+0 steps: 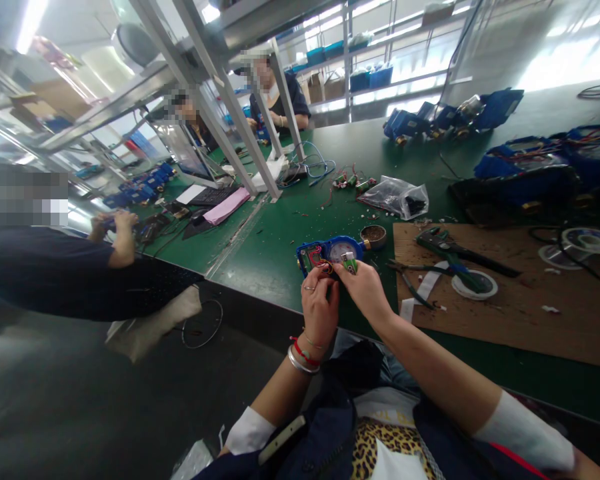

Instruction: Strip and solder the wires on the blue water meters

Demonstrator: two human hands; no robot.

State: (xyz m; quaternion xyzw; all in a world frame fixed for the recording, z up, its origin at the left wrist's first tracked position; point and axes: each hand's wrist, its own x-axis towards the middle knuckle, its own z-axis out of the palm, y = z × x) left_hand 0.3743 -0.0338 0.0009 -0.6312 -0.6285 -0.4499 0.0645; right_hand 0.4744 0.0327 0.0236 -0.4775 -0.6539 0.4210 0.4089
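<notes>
In front of me on the green bench lies a blue meter housing, its round pale dial to the right and a compartment with a circuit board and red wires to the left. My left hand is at the compartment's near edge, fingertips closed on thin coloured wires. Just beside it, my right hand is closed round a small green part with a white end, over the dial's near side. The fingers hide part of the wires and of the housing's front edge.
A small round tin stands against the meter's brass fitting. On the cardboard sheet lie green-handled pliers, cutters and a solder spool. Behind are a plastic bag and blue housings. Co-workers sit left and across.
</notes>
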